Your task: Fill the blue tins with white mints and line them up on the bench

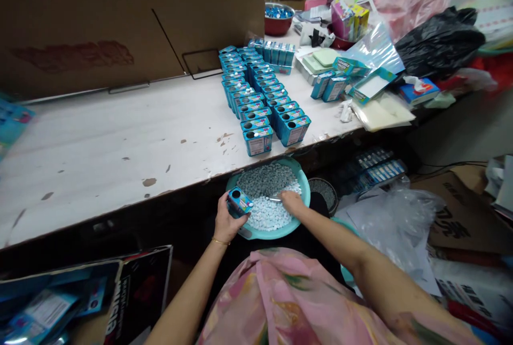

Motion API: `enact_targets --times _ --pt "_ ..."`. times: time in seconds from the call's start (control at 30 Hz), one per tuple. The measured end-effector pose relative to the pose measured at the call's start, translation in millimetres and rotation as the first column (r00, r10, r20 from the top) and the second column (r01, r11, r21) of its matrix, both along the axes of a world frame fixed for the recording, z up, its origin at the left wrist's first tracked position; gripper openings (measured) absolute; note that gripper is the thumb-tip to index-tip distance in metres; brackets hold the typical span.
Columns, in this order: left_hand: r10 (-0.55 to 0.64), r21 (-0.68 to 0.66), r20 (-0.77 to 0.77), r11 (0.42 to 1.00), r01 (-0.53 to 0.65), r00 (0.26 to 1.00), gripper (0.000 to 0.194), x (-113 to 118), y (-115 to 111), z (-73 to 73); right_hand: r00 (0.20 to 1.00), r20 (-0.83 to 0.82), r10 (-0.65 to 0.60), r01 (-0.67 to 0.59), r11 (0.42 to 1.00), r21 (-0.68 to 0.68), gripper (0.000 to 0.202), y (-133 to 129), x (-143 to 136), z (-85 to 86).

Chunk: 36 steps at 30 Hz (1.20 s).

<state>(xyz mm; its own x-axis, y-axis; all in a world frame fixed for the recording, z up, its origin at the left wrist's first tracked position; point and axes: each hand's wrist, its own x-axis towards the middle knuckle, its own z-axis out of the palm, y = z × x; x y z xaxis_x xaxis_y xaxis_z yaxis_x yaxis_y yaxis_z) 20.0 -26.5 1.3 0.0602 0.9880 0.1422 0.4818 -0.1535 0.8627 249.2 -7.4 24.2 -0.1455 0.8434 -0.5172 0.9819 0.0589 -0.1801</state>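
In the head view, my left hand (227, 220) is wrapped round a small blue box (240, 200) with a dark round hole in its top. It holds the box over the left side of a turquoise basin (306, 187). Many small white pellets (268, 214) fill the basin, those at the back in shadow. My right hand (293, 203) is closed round the end of a thin metal spoon (274, 199), whose tip lies at the pellets. Most of the spoon's handle is hidden by my fingers. Two rows of similar blue boxes (258, 144) stand on the table beyond the basin.
The white table (120, 142) has its front edge above the basin. A large cardboard box (132, 18) stands at its back left. Flat cartons (371, 85), plastic bags and a red bowl (278, 25) crowd the right. An open carton (114, 291) sits lower left.
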Motion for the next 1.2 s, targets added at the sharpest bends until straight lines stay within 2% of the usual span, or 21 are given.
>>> enact_targets --times 0.07,0.17,0.27,0.33,0.43,0.5,0.57,0.67,0.77,0.87,1.0,1.1,1.2 --pt "0.021 -0.023 0.022 1.000 -0.020 1.000 0.079 3.6 0.1 -0.6 0.996 -0.081 -0.022 0.022 1.000 0.002 0.034 -4.5 -15.8 -22.2" --pt "0.080 -0.080 0.090 0.994 -0.073 0.993 0.081 5.3 0.9 1.2 0.974 -0.215 -0.073 0.070 0.997 -0.021 0.033 -6.4 -25.6 -39.5" --pt "0.130 -0.115 0.186 0.987 -0.110 0.974 0.081 0.3 1.9 5.1 0.938 -0.323 -0.124 0.109 0.992 -0.062 0.033 -5.7 -16.9 -44.3" --pt "0.154 -0.103 0.202 0.985 -0.136 0.967 0.082 -4.4 2.4 8.9 0.918 -0.369 -0.147 0.126 0.989 -0.079 0.034 -5.4 -5.0 -39.8" --pt "0.136 -0.048 0.141 0.990 -0.130 0.981 0.083 -7.6 2.8 14.7 0.875 -0.457 -0.160 0.143 0.987 -0.072 0.035 -3.8 15.1 -15.3" --pt "0.097 0.005 0.053 0.995 -0.097 0.994 0.080 -5.0 3.4 17.2 0.842 -0.529 -0.108 0.122 0.993 -0.009 0.032 -1.2 25.7 13.1" --pt "0.054 0.063 -0.057 0.997 -0.050 0.997 0.078 1.5 4.4 18.1 0.842 -0.539 0.006 0.055 0.994 0.097 0.029 2.3 30.1 46.4" --pt "-0.010 0.138 -0.189 0.990 0.037 0.982 0.076 14.4 5.4 17.6 0.925 -0.349 0.149 -0.076 0.974 0.214 0.028 7.3 22.8 92.5" --pt "-0.047 0.186 -0.254 0.978 0.097 0.966 0.077 25.1 3.8 16.1 0.979 -0.063 0.192 -0.175 0.961 0.212 0.030 9.7 2.5 122.9" --pt "-0.060 0.191 -0.300 0.974 0.121 0.952 0.076 30.7 0.6 14.0 0.963 0.093 0.251 -0.265 0.947 0.184 0.028 8.9 -22.3 138.9" --pt "-0.066 0.168 -0.313 0.978 0.123 0.948 0.076 32.8 -1.4 10.4 0.946 0.116 0.303 -0.322 0.920 0.224 0.026 6.2 -44.1 151.8" --pt "-0.063 0.169 -0.283 0.979 0.115 0.957 0.075 29.2 -0.4 9.0 0.942 0.123 0.311 -0.332 0.915 0.231 0.026 8.0 -35.4 154.5" --pt "-0.020 0.155 -0.208 0.987 0.053 0.978 0.076 19.6 0.6 8.7 0.960 0.132 0.249 -0.273 0.937 0.219 0.028 12.5 -6.4 135.6"
